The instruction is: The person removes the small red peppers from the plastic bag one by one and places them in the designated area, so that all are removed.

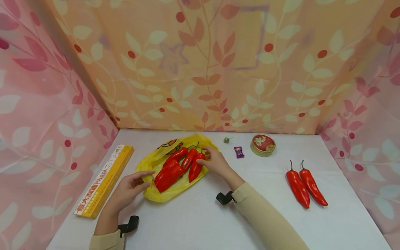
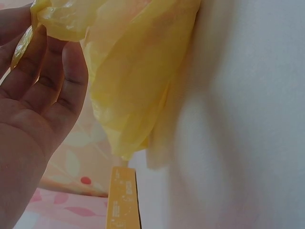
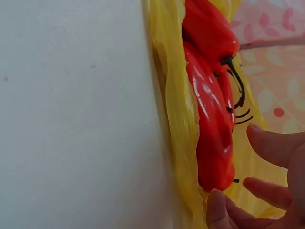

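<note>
Several glossy red peppers (image 1: 170, 175) with dark stems lie in a spread-open yellow plastic bag (image 1: 192, 180). At the bag's left edge my left hand (image 1: 126, 189) pinches the thin plastic (image 2: 138, 71) between thumb and fingers. My right hand (image 1: 217, 163) is at the bag's right side, beside the rightmost pepper (image 1: 196, 168). Its fingers are spread and loosely bent near that pepper's stem end, gripping nothing visible. In the right wrist view, one fingertip is close to the bag's rim by a red pepper (image 3: 212, 129); whether it touches cannot be told.
Two more red peppers (image 1: 298, 189) lie side by side at the right. A yellow-and-white pasta box (image 1: 104, 182) stands left of the bag. Toward the back are a round red-and-gold tin (image 1: 263, 145), a purple wrapped candy (image 1: 239, 152) and a small green lollipop (image 1: 226, 140). Patterned cloth surrounds the table.
</note>
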A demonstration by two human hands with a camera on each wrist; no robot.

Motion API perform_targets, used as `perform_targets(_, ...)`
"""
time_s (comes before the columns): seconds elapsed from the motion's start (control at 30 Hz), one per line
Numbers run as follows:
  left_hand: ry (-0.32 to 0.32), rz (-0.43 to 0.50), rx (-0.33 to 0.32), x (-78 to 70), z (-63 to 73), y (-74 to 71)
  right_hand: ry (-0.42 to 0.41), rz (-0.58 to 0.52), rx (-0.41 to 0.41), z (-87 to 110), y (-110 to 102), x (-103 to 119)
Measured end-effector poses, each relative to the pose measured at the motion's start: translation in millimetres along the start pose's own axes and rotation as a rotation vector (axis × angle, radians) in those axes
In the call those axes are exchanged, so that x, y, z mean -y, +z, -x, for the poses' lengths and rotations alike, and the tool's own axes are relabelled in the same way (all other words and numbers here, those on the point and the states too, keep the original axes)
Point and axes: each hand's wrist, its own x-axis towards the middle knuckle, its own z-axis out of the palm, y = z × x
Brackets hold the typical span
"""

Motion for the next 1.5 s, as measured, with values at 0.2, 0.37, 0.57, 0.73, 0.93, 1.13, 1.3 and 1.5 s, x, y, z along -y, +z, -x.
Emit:
perform_targets(0.2, 0.003, -0.006, 0.001, 0.1, -0.8, 0.6, 0.046, 0.094, -0.003, -6.3, 8, -1)
perform_targets(0.37, 0.014, 0.01, 0.004, -0.7, -0.1, 0.7, 0.085, 0.047, -0.029, -8.3, 13, 3)
perform_targets(0.57, 0.013, 0.004, 0.003, -0.2, -0.4, 0.7, 0.159, -0.143, -0.021, -8.0, 10, 10)
perform_targets(0.73, 0.016, -0.001, 0.005, 1.1, -1.9, 0.4, 0.187, -0.335, 0.057, -3.9, 4, 14)
perform_targets(0.93, 0.007, 0.001, 0.008, 0.9, -2.2, 0.0, 0.183, -0.38, 0.122, -2.5, 7, 14)
perform_targets(1.13, 0.016, 0.005, 0.01, 2.0, -1.5, 0.1, 0.185, -0.376, 0.117, -1.5, 16, 14)
perform_targets(1.3, 0.025, 0.001, 0.008, 3.1, -1.1, 0.2, 0.105, -0.389, 0.113, 6.3, 10, 19)
perform_targets(1.5, 0.026, -0.003, 0.006, 2.5, -0.3, 0.4, -0.045, -0.348, 0.171, 21.9, -4, 24)
